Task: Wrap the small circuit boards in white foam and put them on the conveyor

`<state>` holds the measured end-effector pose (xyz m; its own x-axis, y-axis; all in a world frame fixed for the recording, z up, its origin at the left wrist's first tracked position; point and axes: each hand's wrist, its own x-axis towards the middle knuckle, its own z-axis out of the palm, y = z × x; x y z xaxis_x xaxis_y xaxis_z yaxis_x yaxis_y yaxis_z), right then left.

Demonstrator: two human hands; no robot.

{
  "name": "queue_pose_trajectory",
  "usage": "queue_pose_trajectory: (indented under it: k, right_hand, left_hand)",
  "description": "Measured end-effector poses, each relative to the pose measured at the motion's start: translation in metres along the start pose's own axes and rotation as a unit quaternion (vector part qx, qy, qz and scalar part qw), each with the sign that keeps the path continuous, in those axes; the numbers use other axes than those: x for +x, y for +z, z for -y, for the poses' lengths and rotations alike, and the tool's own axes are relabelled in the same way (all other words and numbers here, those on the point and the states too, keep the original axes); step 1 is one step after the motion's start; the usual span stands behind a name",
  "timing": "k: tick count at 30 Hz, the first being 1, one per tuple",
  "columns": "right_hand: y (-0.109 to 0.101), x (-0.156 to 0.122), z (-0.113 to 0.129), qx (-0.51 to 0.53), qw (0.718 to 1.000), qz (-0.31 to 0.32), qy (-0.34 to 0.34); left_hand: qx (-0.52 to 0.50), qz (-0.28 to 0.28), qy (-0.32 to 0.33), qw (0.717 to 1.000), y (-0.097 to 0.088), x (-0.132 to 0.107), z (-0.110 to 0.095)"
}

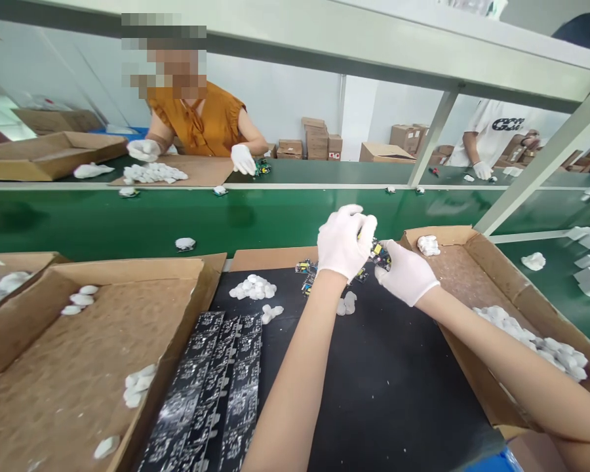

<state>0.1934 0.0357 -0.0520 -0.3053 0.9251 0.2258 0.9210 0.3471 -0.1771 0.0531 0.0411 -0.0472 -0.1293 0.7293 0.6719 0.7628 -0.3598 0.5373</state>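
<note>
Both my hands wear white gloves and meet over the far edge of a black mat [383, 367]. My left hand [344, 242] is closed round a small circuit board [381, 255] with yellow and blue parts. My right hand [406, 272] pinches the same board from the right. More small boards [305, 267] lie on the mat just left of my hands. Small white plastic pieces [253, 287] sit in a heap on the mat, and two more white pieces [347, 303] lie under my left wrist.
Black panel strips [211, 393] lie at the mat's left. Cardboard trays [78, 367] left and a cardboard tray [476, 275] right hold white pieces. A green conveyor belt [128, 219] runs beyond, carrying a white-capped part [185, 244]. Two other gloved people work on the far side.
</note>
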Motion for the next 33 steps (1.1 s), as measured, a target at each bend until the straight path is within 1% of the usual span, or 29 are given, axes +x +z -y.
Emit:
queue_pose_trajectory:
  k: [2,3,4,5,7,9,11,13,15,17,20,22,24,26,28,30,33]
  right_hand:
    - [-0.005,0.001,-0.002,-0.024,1.0,-0.001,0.007]
    - [-0.006,0.001,-0.003,-0.028,1.0,-0.001,0.003]
    - [-0.007,0.001,-0.003,-0.025,1.0,0.0,-0.003]
    - [-0.008,0.0,-0.002,-0.016,1.0,0.003,-0.011]
    - [-0.007,-0.001,-0.001,0.024,0.999,0.005,-0.022]
    - [-0.007,-0.001,0.0,0.096,0.995,-0.007,-0.024]
    - [-0.008,0.001,0.0,0.183,0.983,-0.011,-0.018]
    - [-0.011,0.003,-0.001,0.233,0.972,-0.003,-0.011]
    - [-0.011,0.005,-0.004,0.22,0.975,0.016,-0.003]
    - [-0.007,0.007,-0.008,0.162,0.985,0.053,0.02]
    - [0.011,0.011,-0.017,0.056,0.988,0.132,0.062]
    - [0.027,0.012,-0.024,0.02,0.984,0.162,0.068]
    - [0.04,0.012,-0.031,0.004,0.981,0.183,0.062]
    - [0.047,0.013,-0.035,-0.009,0.979,0.198,0.052]
    - [0.046,0.013,-0.037,-0.023,0.979,0.198,0.041]
    - [0.039,0.013,-0.038,-0.03,0.98,0.195,0.024]
    - [0.026,0.014,-0.037,0.01,0.974,0.223,-0.031]
  left_hand:
    - [0.068,0.052,0.068,0.994,-0.003,0.001,0.0]
    - [0.093,0.08,0.078,0.989,-0.002,0.0,0.001]
    - [0.111,0.099,0.071,0.986,-0.001,0.0,0.002]
    - [0.122,0.107,0.049,0.986,0.001,-0.001,0.004]
    - [0.111,0.084,-0.015,0.99,0.007,-0.005,0.006]
    - [0.051,0.039,-0.061,0.996,0.013,-0.008,0.006]
    - [-0.024,0.001,-0.086,0.996,0.018,-0.01,0.004]
    - [-0.073,-0.025,-0.104,0.992,0.02,-0.011,0.003]
    - [-0.075,-0.031,-0.118,0.99,0.017,-0.009,0.004]
    - [-0.048,-0.021,-0.13,0.99,0.012,-0.006,0.008]
    - [0.007,0.019,-0.156,0.988,0.007,-0.003,0.013]
    - [0.037,0.058,-0.172,0.983,0.008,-0.002,0.015]
    - [0.06,0.102,-0.164,0.979,0.011,-0.002,0.014]
    - [0.078,0.147,-0.133,0.977,0.016,-0.003,0.012]
    - [0.089,0.184,-0.107,0.973,0.022,-0.004,0.009]
    - [0.097,0.21,-0.1,0.968,0.026,-0.006,0.007]
    - [0.108,0.239,-0.097,0.96,0.031,-0.008,0.006]
